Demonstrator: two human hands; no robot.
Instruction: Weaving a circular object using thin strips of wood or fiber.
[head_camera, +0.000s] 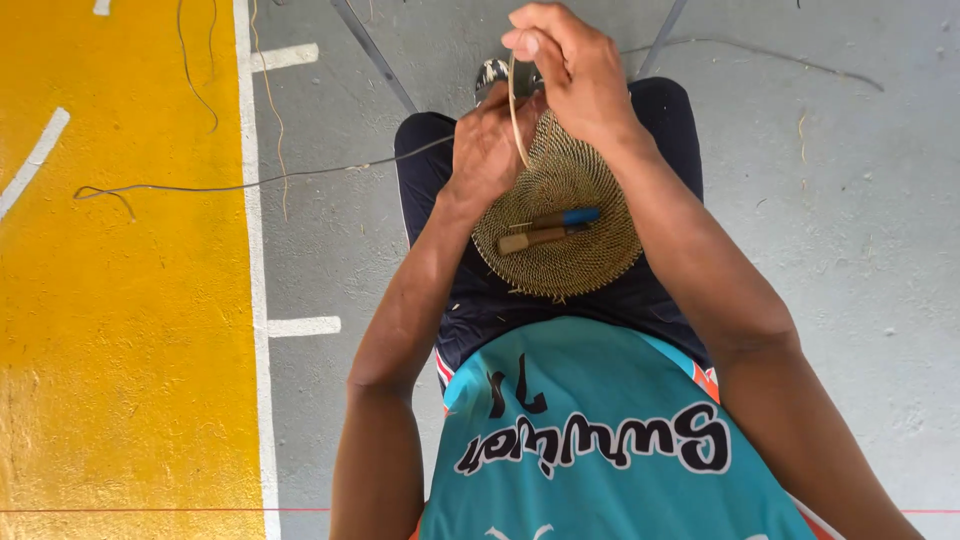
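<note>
- Our left hand grips the upper left edge of the woven disc, fingers closed on the rim at about 11 o'clock of the disc
- Our right hand sits at 12 o'clock above the disc, fingers pinched shut on a thin pale strip that curves down to the disc's rim
- The two hands are close together, the right just above the left and touching it
- The disc rests on our lap over dark shorts, near the middle of the view, tilted a little toward us
- Two tools lie on the disc side by side: one with a blue handle, one with a brown handle, both pointing toward 3 o'clock
- A teal shirt fills 6 o'clock
- The floor is grey at 3 o'clock and yellow at 9 o'clock, with white lines between
- Long thin strands lie on the floor from 9 o'clock toward our left hand
</note>
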